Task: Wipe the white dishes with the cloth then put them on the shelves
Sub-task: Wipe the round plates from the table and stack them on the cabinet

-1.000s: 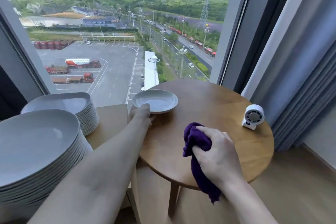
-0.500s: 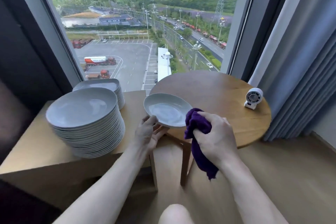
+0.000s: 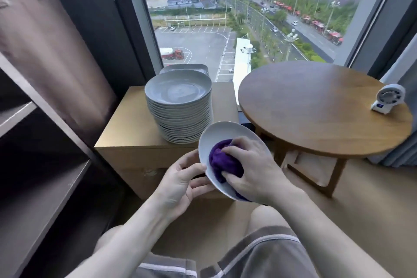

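Lifted off the table, dish point(image 3: 216, 135) is gripped by left hand point(image 3: 180, 184); right hand point(image 3: 252, 171) presses cloth point(image 3: 222, 160) inside.

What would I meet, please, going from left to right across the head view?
In order: dark shelves → stack of plates → purple cloth → small white fan.

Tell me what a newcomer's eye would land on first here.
First comes the purple cloth, pressed by the right hand into a tilted white dish that the left hand holds by its rim, low in the middle. Just behind, a tall stack of dishes stands on a low wooden cabinet by the window. To the right, a round wooden table carries a small white fan near its edge.
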`<state>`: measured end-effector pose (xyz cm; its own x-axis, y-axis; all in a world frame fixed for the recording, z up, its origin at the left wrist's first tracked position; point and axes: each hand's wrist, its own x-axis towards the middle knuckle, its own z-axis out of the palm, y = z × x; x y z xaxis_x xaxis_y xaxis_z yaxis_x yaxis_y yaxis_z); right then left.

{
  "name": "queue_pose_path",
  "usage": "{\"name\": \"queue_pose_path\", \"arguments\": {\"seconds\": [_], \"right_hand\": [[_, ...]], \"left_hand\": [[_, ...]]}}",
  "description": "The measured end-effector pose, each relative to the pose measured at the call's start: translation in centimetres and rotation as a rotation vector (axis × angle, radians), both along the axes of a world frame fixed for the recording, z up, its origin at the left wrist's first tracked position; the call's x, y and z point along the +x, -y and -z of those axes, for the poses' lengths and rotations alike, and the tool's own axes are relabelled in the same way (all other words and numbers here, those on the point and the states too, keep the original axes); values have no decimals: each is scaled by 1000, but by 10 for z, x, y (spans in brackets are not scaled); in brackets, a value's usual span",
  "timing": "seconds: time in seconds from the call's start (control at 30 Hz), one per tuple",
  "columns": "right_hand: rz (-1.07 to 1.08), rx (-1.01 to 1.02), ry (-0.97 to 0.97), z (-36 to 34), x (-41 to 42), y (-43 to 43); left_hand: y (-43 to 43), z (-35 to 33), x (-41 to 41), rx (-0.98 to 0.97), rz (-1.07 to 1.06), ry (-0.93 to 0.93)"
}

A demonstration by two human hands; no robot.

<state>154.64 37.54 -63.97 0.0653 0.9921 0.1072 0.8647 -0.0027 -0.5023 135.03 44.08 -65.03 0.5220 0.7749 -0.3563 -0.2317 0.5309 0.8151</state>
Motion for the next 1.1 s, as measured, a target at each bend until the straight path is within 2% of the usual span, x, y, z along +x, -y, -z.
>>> {"name": "queue_pose_path", "arguments": {"seconds": [0.1,0.17,0.27,0.4,0.5,0.6,0.67,0.8,1.1], "right_hand": [[-92,-134,-139,11,-16,2],[-92,-151,-212,17,-26,1],[-113,-63,-82,22,-46,2],[-243,-16,-16,30,-59,10],[-269,130,44,31,-63,9],[-267,318,197,34,-63,1],[-219,375,296,37,-60,-3],[-62,305,355,40,-55,-4],[116,67,426,31,-43,-9]], "left_hand": [[0,3,-31,43,-41,-36],[1,7,-46,69,-50,-56],[-1,13,-59,81,-57,-75],[-8,17,-69,72,-3,-76],[-12,18,-72,59,58,-71],[-13,18,-71,72,130,-86],[-12,20,-69,93,176,-107],[-10,25,-65,118,228,-129],[-15,26,-71,114,148,-133]]}}
